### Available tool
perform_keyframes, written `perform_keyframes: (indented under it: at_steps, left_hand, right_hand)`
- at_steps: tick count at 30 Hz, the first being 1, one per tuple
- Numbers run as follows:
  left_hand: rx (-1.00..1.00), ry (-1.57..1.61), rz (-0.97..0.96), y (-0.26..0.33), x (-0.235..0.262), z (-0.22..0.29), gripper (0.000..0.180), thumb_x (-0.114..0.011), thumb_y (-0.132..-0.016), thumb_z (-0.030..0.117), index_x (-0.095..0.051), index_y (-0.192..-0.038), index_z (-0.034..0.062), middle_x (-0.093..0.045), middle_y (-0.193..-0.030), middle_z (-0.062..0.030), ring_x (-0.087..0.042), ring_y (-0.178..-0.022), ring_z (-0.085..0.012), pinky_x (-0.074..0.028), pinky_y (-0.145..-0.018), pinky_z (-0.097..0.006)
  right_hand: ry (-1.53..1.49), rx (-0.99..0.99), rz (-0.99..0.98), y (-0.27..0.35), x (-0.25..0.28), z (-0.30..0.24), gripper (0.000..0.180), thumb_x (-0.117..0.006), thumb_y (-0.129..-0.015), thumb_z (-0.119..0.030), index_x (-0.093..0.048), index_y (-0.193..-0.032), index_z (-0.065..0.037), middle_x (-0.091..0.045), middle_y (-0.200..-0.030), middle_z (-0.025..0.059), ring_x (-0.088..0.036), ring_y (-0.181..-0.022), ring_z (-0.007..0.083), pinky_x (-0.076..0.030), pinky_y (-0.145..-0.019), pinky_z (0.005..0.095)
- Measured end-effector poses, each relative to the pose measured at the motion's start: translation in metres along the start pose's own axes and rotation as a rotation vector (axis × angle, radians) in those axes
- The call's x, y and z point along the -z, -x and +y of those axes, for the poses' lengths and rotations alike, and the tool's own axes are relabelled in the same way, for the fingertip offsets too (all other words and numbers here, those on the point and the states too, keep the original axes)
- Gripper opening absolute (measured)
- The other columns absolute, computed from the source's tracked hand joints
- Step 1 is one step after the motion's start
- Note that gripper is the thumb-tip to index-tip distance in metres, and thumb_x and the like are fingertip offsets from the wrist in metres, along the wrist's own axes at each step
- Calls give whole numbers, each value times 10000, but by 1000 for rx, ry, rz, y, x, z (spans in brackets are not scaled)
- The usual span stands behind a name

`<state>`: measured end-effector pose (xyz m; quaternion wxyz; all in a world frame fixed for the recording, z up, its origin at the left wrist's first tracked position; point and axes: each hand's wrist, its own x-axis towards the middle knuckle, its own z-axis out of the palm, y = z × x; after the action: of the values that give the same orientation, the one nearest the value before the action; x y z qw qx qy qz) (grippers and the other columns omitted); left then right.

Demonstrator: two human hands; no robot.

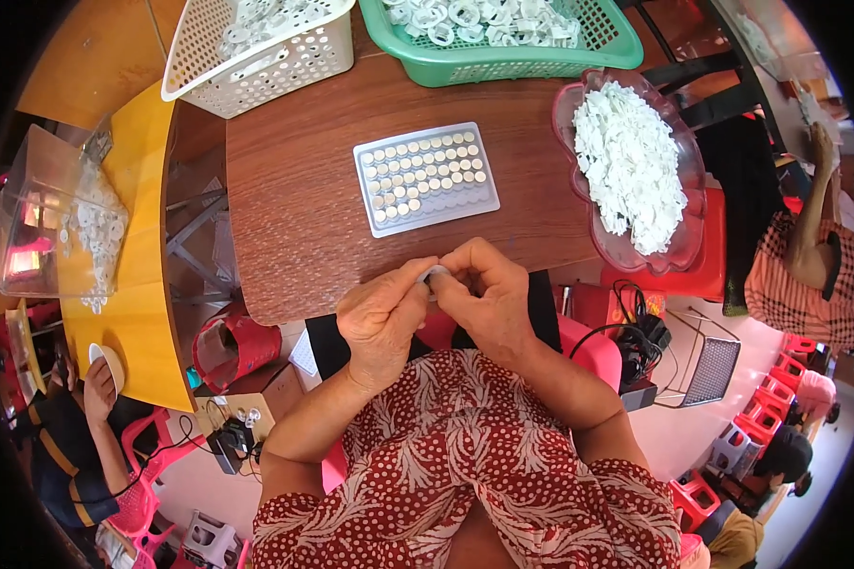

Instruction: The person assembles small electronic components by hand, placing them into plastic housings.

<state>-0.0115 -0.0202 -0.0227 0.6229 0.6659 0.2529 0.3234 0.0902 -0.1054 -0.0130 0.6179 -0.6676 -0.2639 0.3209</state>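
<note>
Both my hands meet at the near edge of the brown table [294, 190]. Between them is a small whitish ring-like part [434, 274], mostly covered by my fingers. My left hand [381, 318] pinches it from the left, thumb and forefinger pressed together. My right hand [489, 299] has its fingers curled around the other side, thumb against the part. Beyond the hands lies a pale plastic tray [446, 211] with rows of small round cream discs [422, 161]; several hollows in its nearest row hold no disc.
A white basket [289, 71] and a green basket [503, 71] of white ring parts stand at the back. A pink petal-shaped bowl [603, 213] heaped with small white pieces [626, 161] is at right. Left, a yellow table [152, 332] carries a clear bin [43, 209]. Other people sit on both sides.
</note>
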Motion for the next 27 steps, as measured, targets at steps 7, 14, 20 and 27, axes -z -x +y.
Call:
perform_keyframes:
  at_steps: [7,14,20,27]
  left_hand:
    - [44,8,-53,1,3,4,297,-563,-799,-75,-629,-1088,-43,-633,-733,-50,-533,-539,-57,-430,-479,-193]
    - [169,138,-111,6,10,2,370,-548,-805,-57,-583,-1172,-29,-623,-770,-34,-536,-620,-42,-449,-559,-183]
    - [213,225,-63,6,10,10,315,-617,-867,63,-585,-1168,-25,-615,-784,-10,-511,-633,-31,-439,-559,-171]
    - [176,171,-18,16,11,1,366,-651,-852,76,-551,-1188,-28,-606,-771,-1,-502,-632,-31,-432,-564,-166]
  right_hand:
    - [54,21,-13,-7,3,0,65,-632,-795,-2,-570,-778,-11,-555,-680,-45,-465,-601,-2,-375,-508,162]
    - [60,-9,-2,-6,-1,-2,85,-638,-782,-27,-559,-767,-2,-560,-659,-12,-478,-606,17,-404,-513,198]
    - [7,54,-27,-1,-2,2,67,-634,-821,-34,-582,-838,5,-577,-691,15,-503,-617,35,-406,-521,205]
    - [214,499,-117,-3,4,-3,147,-600,-815,50,-599,-961,39,-584,-744,79,-529,-629,132,-404,-543,248]
